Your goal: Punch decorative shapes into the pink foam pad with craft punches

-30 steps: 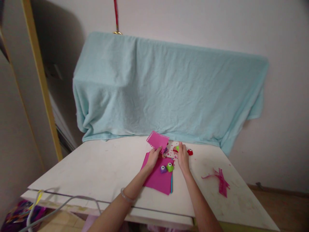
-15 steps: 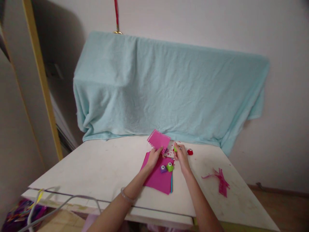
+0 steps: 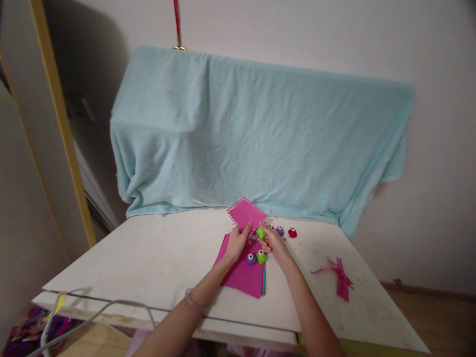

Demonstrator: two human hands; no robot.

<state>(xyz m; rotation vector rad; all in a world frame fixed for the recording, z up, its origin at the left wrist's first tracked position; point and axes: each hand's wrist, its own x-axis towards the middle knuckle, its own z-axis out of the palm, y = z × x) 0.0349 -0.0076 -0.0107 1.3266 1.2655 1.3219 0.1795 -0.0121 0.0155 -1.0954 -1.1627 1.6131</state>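
My left hand (image 3: 239, 242) pinches the lower edge of a pink sheet of paper (image 3: 246, 214), which has rows of small punched holes along its edges. In my right hand (image 3: 273, 242) is a green craft punch (image 3: 261, 232), held at the lower right edge of that sheet; whether the paper sits in its slot I cannot tell. Below both hands lies a stack of coloured paper (image 3: 241, 277), magenta on top. A purple punch (image 3: 251, 258) and another green punch (image 3: 261, 256) rest on the stack side by side.
Beyond my right hand stand a purple punch (image 3: 280, 230) and a red punch (image 3: 292, 232), with tiny pink cut-outs scattered around. Pink paper scraps (image 3: 342, 282) lie at the right of the white table (image 3: 148, 258). A light blue towel (image 3: 260, 134) hangs behind; a grey cable (image 3: 122, 302) crosses the front left edge.
My right hand has moved left with the green punch, up to the edge of the pink sheet. The purple punch behind that hand has come into view. The sheet has turned slightly.
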